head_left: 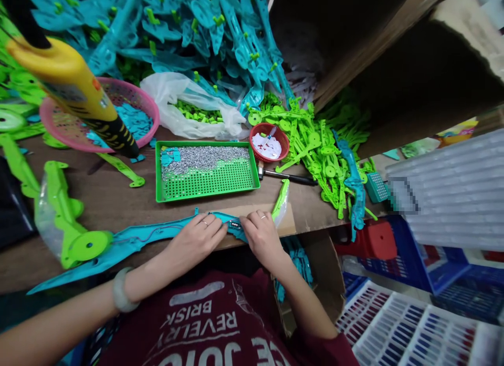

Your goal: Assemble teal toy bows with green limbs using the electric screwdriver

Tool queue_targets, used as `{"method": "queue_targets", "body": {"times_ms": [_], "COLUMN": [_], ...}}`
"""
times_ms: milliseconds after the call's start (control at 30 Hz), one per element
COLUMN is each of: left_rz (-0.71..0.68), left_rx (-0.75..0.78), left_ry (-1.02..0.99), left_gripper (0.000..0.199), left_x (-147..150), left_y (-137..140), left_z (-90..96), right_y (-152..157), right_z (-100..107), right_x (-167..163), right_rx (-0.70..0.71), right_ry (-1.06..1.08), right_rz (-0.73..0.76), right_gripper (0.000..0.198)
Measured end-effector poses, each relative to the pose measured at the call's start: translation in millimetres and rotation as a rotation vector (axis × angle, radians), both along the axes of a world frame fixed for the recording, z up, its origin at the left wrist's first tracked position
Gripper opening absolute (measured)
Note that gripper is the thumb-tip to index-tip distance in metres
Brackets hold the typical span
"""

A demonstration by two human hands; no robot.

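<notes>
Blue plastic blade (165, 233): left hand (201, 233) and right hand (261, 239) clamped on it, slightly apart; I'd keep the wire (147, 234) left of them flat.

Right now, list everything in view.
Long piece: one, blue, under hands
Tray: one, green, centre
Metal bits: many, silver, in tray
Basket: one, pink, left
Power tool: one, yellow, over basket
Bowl: one, red, beside tray
Bag: one, whitish, behind tray
Hammer: one, black-handled, by tray
Green parts: many, green, both sides
Blue parts: many, blue, back
Cardboard boxes: two or more, brown, right
Crates: several, white and blue, lower right
Table: one, brown, beneath
Shirt: one, maroon, below
Left hand, right hand: two, on long piece
</notes>
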State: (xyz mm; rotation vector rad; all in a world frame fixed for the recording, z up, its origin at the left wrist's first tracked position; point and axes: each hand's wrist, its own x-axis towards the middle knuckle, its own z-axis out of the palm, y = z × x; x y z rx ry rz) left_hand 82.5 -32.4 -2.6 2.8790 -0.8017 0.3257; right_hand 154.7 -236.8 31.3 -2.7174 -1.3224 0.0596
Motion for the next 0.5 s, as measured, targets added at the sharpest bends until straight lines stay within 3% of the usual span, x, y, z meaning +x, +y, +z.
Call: {"method": "queue_targets", "body": {"times_ms": [300,500], "left_rz": [-0.025,0.02], "left_rx": [-0.081,-0.104], "left_ry": [-0.084,0.013], "left_gripper": [0.03,0.027], "left_x": [-4.6,-4.0], "left_y": [-2.0,-2.2], "left_z": [-3.0,-5.3], "right_y": [1.8,-7.4], "right_z": [2.2,4.3], "right_x": [-3.0,-3.2], "right_rx": [-0.048,-0.017], "right_ry": [-0.014,0.011], "right_rz": [-0.048,-0.043], "right_gripper": [0.016,0.017]}}
